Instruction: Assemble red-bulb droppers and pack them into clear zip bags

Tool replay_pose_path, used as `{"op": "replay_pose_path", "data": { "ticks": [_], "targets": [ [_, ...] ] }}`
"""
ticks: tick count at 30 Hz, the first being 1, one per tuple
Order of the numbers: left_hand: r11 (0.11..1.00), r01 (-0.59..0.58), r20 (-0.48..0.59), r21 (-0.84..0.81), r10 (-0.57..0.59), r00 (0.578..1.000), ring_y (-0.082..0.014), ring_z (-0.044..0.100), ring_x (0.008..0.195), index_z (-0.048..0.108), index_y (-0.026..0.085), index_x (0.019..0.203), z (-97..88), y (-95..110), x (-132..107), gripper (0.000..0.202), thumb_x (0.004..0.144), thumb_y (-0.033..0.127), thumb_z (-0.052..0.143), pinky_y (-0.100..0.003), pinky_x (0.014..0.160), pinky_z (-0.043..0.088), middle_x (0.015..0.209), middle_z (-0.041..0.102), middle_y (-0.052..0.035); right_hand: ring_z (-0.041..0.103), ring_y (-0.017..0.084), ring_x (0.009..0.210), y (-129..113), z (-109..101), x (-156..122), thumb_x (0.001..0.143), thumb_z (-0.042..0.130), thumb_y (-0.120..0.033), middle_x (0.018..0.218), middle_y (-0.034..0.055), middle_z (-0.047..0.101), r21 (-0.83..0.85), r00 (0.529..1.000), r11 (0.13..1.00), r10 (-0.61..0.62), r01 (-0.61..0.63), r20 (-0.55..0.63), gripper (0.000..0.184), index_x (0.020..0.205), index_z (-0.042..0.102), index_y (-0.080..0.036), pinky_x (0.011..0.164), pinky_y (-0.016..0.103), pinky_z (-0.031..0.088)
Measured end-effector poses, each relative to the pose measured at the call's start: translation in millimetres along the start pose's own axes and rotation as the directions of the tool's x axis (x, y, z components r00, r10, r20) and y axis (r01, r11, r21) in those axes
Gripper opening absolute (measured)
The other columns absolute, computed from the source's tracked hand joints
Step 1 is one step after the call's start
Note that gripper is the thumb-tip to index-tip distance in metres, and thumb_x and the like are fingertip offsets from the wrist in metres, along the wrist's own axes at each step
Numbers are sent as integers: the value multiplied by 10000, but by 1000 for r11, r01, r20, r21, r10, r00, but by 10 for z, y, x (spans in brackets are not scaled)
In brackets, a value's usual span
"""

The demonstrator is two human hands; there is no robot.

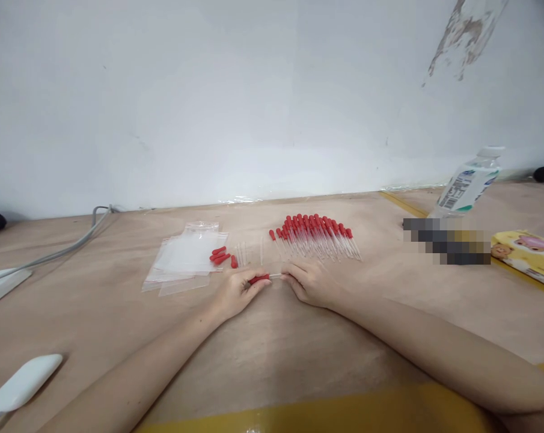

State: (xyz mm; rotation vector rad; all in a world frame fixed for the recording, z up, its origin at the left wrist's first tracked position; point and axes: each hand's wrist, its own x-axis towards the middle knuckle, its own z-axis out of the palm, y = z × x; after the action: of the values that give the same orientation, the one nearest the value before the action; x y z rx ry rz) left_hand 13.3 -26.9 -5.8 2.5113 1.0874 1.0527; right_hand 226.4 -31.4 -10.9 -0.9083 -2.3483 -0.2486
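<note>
Between finger and thumb, my left hand (240, 291) pinches a red rubber dropper bulb (259, 279). My right hand (311, 282) grips a thin clear glass dropper tube (276, 276), whose other end meets the bulb's mouth; how far it sits inside I cannot tell. Just beyond my left hand lie several loose red bulbs (219, 255), some on a stack of clear zip bags (181, 252). Several bare glass tubes (241, 254) lie beside them. Past my right hand, a fanned pile of droppers with red bulbs (317, 231) rests on the table.
On the right stand a tilted-looking clear bottle (467, 183) and a yellow packet (528, 255), with a pixelated patch before them. A grey cable (68, 246) and a white device (23, 382) are on the left. A white wall (186, 108) borders the brown-covered table (262, 361).
</note>
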Motion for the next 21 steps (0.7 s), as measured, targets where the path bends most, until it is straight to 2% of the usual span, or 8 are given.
{"op": "replay_pose_path", "data": {
  "ticks": [6, 10, 16, 19, 21],
  "targets": [
    [999, -32, 49, -16, 33, 998, -140, 616, 650, 660, 173, 895, 48, 10, -37, 169, 838, 285, 547, -240, 596, 478, 766, 689, -37, 520, 122, 614, -39, -18, -5, 894, 394, -235, 716, 38, 615, 19, 1000, 1000, -12, 12, 23, 241, 820, 607, -152, 541, 248, 297],
    [998, -63, 50, -13, 63, 997, -146, 625, 676, 656, 169, 906, 55, 9, -47, 186, 853, 288, 524, -246, 620, 488, 795, 691, -47, 519, 118, 614, -62, 11, 1, 888, 404, -233, 718, 37, 619, 53, 998, 998, 25, -28, 59, 230, 809, 605, -154, 546, 238, 302],
    [975, -212, 117, 68, 203, 972, -151, 639, 740, 633, 180, 978, 51, -43, -21, 201, 889, 257, 471, -247, 663, 498, 860, 691, -53, 538, 124, 615, -112, -14, 50, 889, 421, -249, 750, 42, 631, 56, 987, 995, 71, -80, 145, 214, 810, 600, -163, 549, 240, 314],
    [965, -233, 38, 116, 231, 972, -159, 642, 795, 627, 185, 986, 28, -70, -10, 185, 876, 255, 496, -265, 718, 509, 899, 688, -57, 555, 130, 630, -117, -153, 107, 873, 441, -228, 780, 44, 644, 53, 963, 988, 126, -142, 237, 173, 827, 598, -173, 551, 238, 330],
    [975, -165, -44, 149, 174, 984, -177, 634, 858, 610, 188, 1042, -6, -77, -21, 224, 851, 279, 539, -303, 778, 509, 955, 675, -69, 560, 129, 615, -76, -264, 150, 843, 462, -191, 751, 40, 651, 81, 937, 974, 176, -209, 303, 151, 797, 605, -178, 541, 232, 338]
  ]
}}
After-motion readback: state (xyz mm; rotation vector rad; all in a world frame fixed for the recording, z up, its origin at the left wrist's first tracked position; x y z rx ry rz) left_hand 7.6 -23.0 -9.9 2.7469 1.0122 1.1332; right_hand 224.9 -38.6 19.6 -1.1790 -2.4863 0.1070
